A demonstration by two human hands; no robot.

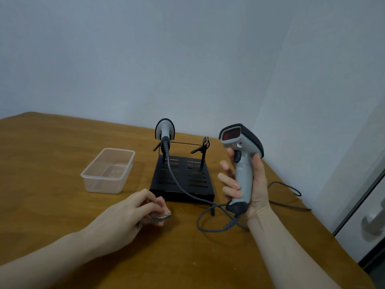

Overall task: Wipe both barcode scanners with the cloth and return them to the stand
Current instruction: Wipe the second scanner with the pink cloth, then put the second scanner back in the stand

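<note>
On the wooden tabletop (pixel 52 163), near its centre, stands a black slotted stand (pixel 183 178) with two forked holders rising from its far edge. At eleven o'clock on the stand, one scanner (pixel 165 130) sits in the left holder, its head up and its back toward the camera; its grey cable (pixel 181 185) runs down across the stand's base toward five o'clock and onto the tabletop. At one o'clock on the stand, the right holder (pixel 203 147) carries nothing

At three o'clock from the stand, the right hand (pixel 245 184) grips the second scanner (pixel 241 151) by its grey handle, fingers wrapped round the front and the forefinger up near the trigger. It is held upright above the tabletop, clear of the stand, its reddish window facing ten o'clock. Its cable loops on the tabletop below the hand

At seven o'clock from the stand, just off its near left corner, the left hand (pixel 127 217) rests low on the tabletop with its fingers curled over a bunched cloth (pixel 160 213), pink with a checked edge, which lies on the wood

At nine o'clock from the stand, a little apart, sits a clear plastic tub (pixel 91 176). Pale walls meet behind the tabletop
</note>
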